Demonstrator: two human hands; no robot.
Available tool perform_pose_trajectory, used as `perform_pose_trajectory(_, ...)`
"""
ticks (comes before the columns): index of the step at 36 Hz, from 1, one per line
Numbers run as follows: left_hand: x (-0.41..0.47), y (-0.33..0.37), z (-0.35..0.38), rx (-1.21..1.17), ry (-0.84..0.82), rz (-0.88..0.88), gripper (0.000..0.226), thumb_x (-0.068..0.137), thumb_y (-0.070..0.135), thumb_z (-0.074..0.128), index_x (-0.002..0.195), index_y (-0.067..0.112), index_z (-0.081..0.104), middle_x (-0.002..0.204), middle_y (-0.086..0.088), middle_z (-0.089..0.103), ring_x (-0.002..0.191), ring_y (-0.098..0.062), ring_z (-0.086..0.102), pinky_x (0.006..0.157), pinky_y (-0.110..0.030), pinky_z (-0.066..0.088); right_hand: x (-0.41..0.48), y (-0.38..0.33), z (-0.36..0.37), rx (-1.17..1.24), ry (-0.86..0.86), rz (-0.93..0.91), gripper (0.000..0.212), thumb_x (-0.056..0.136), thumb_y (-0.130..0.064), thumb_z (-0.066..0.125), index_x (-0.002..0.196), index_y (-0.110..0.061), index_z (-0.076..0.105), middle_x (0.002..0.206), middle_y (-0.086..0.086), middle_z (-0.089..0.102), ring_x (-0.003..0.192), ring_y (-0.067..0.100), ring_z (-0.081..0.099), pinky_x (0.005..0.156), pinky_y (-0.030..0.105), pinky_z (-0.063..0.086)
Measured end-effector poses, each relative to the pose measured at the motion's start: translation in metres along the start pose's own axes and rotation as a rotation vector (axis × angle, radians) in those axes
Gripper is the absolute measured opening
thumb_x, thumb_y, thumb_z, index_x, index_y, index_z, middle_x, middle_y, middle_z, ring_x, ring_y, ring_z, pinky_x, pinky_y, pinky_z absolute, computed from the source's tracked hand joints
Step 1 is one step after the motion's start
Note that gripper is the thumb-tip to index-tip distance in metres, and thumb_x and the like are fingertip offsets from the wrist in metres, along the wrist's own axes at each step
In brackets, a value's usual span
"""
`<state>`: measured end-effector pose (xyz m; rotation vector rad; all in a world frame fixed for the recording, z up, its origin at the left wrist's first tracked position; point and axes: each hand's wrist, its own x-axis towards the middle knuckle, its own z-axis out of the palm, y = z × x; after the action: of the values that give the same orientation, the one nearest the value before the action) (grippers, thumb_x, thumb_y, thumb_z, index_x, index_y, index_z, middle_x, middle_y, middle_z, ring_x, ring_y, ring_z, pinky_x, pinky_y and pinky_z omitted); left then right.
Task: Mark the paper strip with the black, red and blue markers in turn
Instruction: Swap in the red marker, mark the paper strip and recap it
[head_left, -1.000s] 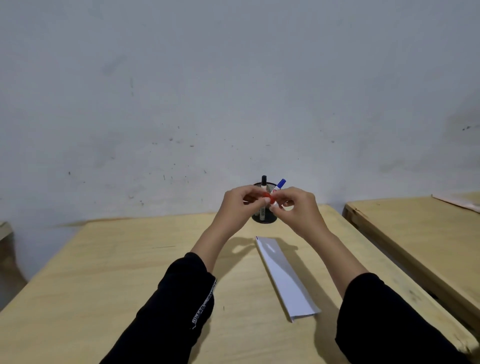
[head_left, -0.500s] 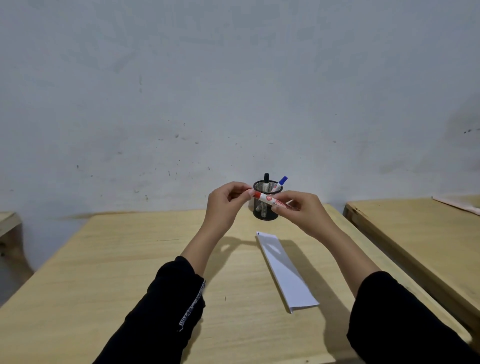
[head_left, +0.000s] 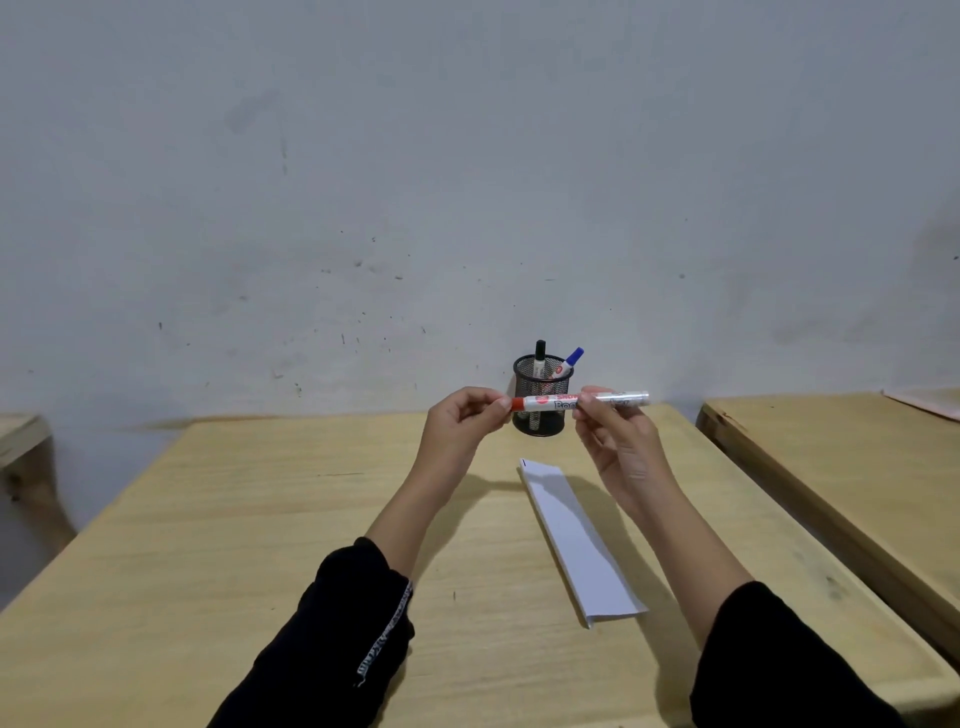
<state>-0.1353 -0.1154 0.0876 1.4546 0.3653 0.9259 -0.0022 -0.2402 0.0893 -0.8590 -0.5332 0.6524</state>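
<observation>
Both hands holding red marker (head_left: 566, 402) level over desk (head_left: 260, 519), just in front of mesh cup (head_left: 540, 410). L hand (head_left: 462, 421) pinching the red cap end w/ fingertips; R hand (head_left: 618, 441) gripping the barrel. Looks like the cap is coming off. Black marker (head_left: 540, 358) & blue marker (head_left: 570, 361) standing in cup. Paper strip (head_left: 576, 540) lying flat below, small dark tick at far corner, so black prob. done. Red mark, then blue, left to do.

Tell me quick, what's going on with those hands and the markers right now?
Left hand pinches red marker at its cap end; right hand grips the barrel. Black marker and blue marker in mesh cup. Paper strip unobstructed.
</observation>
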Motion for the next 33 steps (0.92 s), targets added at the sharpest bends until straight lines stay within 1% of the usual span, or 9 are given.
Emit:
perform_pose_trajectory(5,-0.003,-0.002,0.009,0.041,-0.062,0.027,0.008,0.086,0.005,0.064,0.085,0.012,0.067,0.077,-0.004,0.066,0.071,-0.006,0.063,0.078,-0.019,0.052,-0.002,0.014,0.011,-0.033,-0.027,0.017,0.005,0.082,-0.006,0.066,0.085,-0.009,0.068,0.069,-0.003,0.070,0.063,0.005,0.065,0.064,0.014,0.053)
perform_pose_trajectory(10,-0.002,-0.002,0.007,0.129,-0.075,0.086,0.013,0.085,0.006,0.066,0.088,0.018,0.070,0.077,0.006,0.069,0.073,-0.001,0.063,0.075,-0.014,0.050,0.001,0.016,0.015,-0.021,-0.018,0.017,0.006,0.087,-0.004,0.060,0.086,-0.005,0.066,0.070,0.001,0.066,0.060,0.005,0.062,0.063,0.014,0.052)
perform_pose_trajectory(17,0.002,-0.006,0.006,0.174,-0.057,0.120,0.010,0.089,0.007,0.061,0.091,0.005,0.070,0.068,-0.002,0.063,0.062,0.001,0.058,0.067,-0.012,0.047,0.004,0.015,0.012,-0.021,-0.085,-0.020,0.007,0.083,-0.002,0.061,0.088,-0.005,0.065,0.071,0.000,0.070,0.064,0.007,0.063,0.066,0.014,0.052)
perform_pose_trajectory(21,0.005,-0.010,0.002,0.115,-0.002,0.059,0.012,0.091,0.011,0.059,0.090,0.007,0.070,0.070,-0.001,0.064,0.061,0.003,0.059,0.066,-0.011,0.049,0.007,0.012,0.010,-0.071,-0.134,-0.100,0.013,0.076,-0.007,0.065,0.089,-0.006,0.067,0.077,0.000,0.070,0.076,0.009,0.066,0.073,0.016,0.052)
perform_pose_trajectory(24,0.009,-0.015,-0.011,0.080,0.079,-0.024,0.012,0.091,0.011,0.059,0.083,0.012,0.069,0.073,0.001,0.066,0.062,0.000,0.060,0.067,-0.011,0.051,0.011,0.008,0.004,-0.069,-0.109,-0.147,0.009,0.078,-0.005,0.064,0.087,-0.007,0.066,0.077,-0.001,0.071,0.080,0.009,0.066,0.074,0.016,0.051)
perform_pose_trajectory(26,0.012,-0.020,-0.022,0.160,0.129,-0.073,0.010,0.088,0.009,0.061,0.082,0.009,0.068,0.076,-0.002,0.066,0.066,-0.007,0.059,0.068,-0.014,0.051,0.013,0.007,0.000,-0.056,-0.062,-0.155,0.009,0.083,0.001,0.059,0.086,-0.006,0.064,0.072,-0.004,0.071,0.075,0.006,0.067,0.071,0.014,0.051)
perform_pose_trajectory(28,0.014,-0.028,-0.033,0.340,0.163,-0.103,0.007,0.084,0.009,0.064,0.079,0.008,0.069,0.071,-0.003,0.062,0.065,-0.011,0.054,0.065,-0.016,0.046,0.015,0.007,-0.003,-0.052,-0.018,-0.144,0.010,0.085,0.003,0.058,0.085,-0.006,0.063,0.069,-0.004,0.070,0.072,0.005,0.067,0.070,0.014,0.051)
perform_pose_trajectory(31,0.014,-0.039,-0.045,0.550,0.191,-0.172,0.006,0.079,0.008,0.066,0.078,0.003,0.068,0.062,0.000,0.052,0.055,-0.009,0.045,0.044,-0.006,0.033,0.016,0.011,-0.008,-0.063,0.027,-0.116,0.010,0.085,0.004,0.058,0.085,-0.005,0.064,0.067,-0.004,0.070,0.071,0.006,0.067,0.069,0.015,0.052)
perform_pose_trajectory(33,0.013,-0.046,-0.051,0.611,0.194,-0.222,0.003,0.079,0.003,0.063,0.077,0.001,0.064,0.064,-0.001,0.051,0.051,-0.009,0.044,0.037,-0.006,0.031,0.016,0.014,-0.010,-0.079,0.040,-0.100,0.009,0.085,0.004,0.059,0.084,-0.004,0.064,0.067,-0.003,0.069,0.069,0.007,0.066,0.067,0.015,0.052)
